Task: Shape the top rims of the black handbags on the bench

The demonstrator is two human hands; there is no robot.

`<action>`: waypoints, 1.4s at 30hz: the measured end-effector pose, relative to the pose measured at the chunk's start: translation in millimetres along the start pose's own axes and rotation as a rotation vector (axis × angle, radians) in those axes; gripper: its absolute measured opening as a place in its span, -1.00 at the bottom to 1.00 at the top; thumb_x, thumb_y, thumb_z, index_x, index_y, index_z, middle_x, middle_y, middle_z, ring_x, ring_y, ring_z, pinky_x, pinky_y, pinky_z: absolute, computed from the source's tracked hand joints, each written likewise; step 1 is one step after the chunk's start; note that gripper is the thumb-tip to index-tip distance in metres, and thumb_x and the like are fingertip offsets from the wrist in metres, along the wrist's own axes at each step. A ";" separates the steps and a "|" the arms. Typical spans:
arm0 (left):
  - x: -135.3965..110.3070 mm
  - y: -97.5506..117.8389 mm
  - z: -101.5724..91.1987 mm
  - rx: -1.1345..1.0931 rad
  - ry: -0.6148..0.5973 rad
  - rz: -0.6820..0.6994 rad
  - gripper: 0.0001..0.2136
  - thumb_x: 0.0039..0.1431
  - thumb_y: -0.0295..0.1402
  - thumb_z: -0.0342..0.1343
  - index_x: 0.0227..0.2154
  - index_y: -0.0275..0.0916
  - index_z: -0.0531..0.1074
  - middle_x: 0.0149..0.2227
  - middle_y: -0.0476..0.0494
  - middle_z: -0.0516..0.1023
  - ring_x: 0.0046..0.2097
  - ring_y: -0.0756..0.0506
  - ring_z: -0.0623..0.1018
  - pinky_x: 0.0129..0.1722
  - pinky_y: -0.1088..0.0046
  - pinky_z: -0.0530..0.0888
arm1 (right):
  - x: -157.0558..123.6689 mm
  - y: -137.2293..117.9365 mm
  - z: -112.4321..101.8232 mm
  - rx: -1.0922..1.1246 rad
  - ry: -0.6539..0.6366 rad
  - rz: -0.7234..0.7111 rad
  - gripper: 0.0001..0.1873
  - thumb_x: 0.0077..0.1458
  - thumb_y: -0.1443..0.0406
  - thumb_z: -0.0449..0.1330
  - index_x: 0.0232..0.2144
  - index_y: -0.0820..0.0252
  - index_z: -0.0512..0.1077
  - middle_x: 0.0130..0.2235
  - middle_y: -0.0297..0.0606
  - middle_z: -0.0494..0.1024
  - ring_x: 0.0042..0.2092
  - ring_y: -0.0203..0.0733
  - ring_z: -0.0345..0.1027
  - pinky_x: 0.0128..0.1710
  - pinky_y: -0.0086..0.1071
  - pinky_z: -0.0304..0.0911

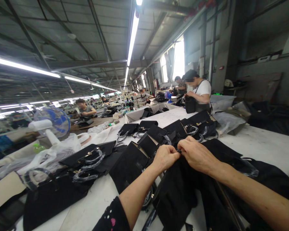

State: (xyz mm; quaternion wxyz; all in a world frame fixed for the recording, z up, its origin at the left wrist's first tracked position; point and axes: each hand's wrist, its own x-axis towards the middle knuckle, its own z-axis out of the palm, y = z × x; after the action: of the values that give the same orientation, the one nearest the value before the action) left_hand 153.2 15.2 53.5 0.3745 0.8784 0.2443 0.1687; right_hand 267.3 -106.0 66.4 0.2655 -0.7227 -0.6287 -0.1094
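Both hands meet at the top edge of a black handbag (175, 189), which hangs down from them above the white table. My left hand (166, 156) pinches the bag's edge from the left, thumb and fingers pressed together. Close against it, my right hand (195, 154) grips a small dark part of the same edge with bent fingers. What exactly sits between the fingertips is too small to make out. Behind the hands lie more black handbags (128, 163), some with handles wrapped in clear plastic.
Further black bags (53, 195) cover the left of the white table (267, 141). A blue fan (54, 122) and plastic bags (60, 150) stand at the left edge. A co-worker in a white shirt (202, 91) handles a bag across the table; other people sit farther back.
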 end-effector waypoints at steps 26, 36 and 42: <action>24.2 2.2 -22.8 0.525 -0.076 0.598 -0.68 -0.12 -0.37 0.30 -0.24 -0.18 0.41 0.04 -0.17 0.34 0.10 -0.23 0.33 0.08 0.19 0.39 | -131.3 14.4 18.0 0.640 0.016 0.769 -0.40 0.00 -0.12 0.18 0.01 -0.02 0.23 -0.17 -0.36 0.54 -0.15 -0.06 0.44 -0.15 -0.31 0.36; 66.7 -6.2 -4.2 0.212 -0.242 0.593 -0.90 0.06 -0.36 0.26 -0.50 -0.23 0.49 -0.20 -0.04 0.52 -0.16 -0.04 0.51 -0.08 0.45 0.42 | -114.8 68.1 2.6 0.789 -0.019 0.652 -0.61 0.10 -0.04 0.19 -0.18 0.07 0.32 -0.34 -0.40 0.51 -0.31 -0.17 0.41 -0.34 -0.39 0.31; 75.3 -9.5 -8.6 0.248 -0.209 0.578 -0.90 0.02 -0.31 0.30 -0.47 -0.20 0.52 -0.20 0.00 0.52 -0.17 -0.05 0.51 -0.11 0.46 0.41 | -92.8 91.0 2.1 0.884 -0.025 0.665 -0.63 0.05 0.00 0.25 -0.24 0.12 0.37 -0.38 -0.39 0.53 -0.36 -0.19 0.41 -0.41 -0.42 0.26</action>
State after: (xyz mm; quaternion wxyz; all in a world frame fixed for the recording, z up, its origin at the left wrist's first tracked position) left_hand 208.2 67.6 60.7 0.2246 0.9628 -0.0360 0.1458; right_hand 337.6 -190.1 -3.4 0.5562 -0.7034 -0.3558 0.2632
